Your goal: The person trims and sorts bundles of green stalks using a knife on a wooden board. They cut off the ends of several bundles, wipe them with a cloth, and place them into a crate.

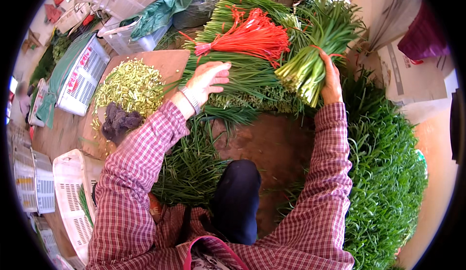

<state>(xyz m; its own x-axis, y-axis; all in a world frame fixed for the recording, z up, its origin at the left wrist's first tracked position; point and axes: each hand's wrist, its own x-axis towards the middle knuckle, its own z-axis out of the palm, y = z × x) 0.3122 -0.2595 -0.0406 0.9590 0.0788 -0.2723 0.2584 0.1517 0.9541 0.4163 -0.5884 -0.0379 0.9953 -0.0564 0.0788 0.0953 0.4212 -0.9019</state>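
My right hand [331, 79] grips a bunch of green garlic chives [309, 64] around its middle, where a red tie binds it. The pale cut ends point towards me and the leaves spread away. My left hand [209, 79] holds nothing, fingers apart, above loose chives [240, 73] in the stack. A bundle of red plastic ties [251, 39], gathered at its left end, lies on top of the stacked chive bunches [218, 19] just beyond both hands.
A board [174, 59] at left carries chopped pale stems [127, 80] and a dark purple cloth [120, 122]. Many leafy greens [382, 175] heap up at right. White plastic crates [83, 77] stand at left. Loose leaves [193, 164] lie on the floor by my knee [238, 197].
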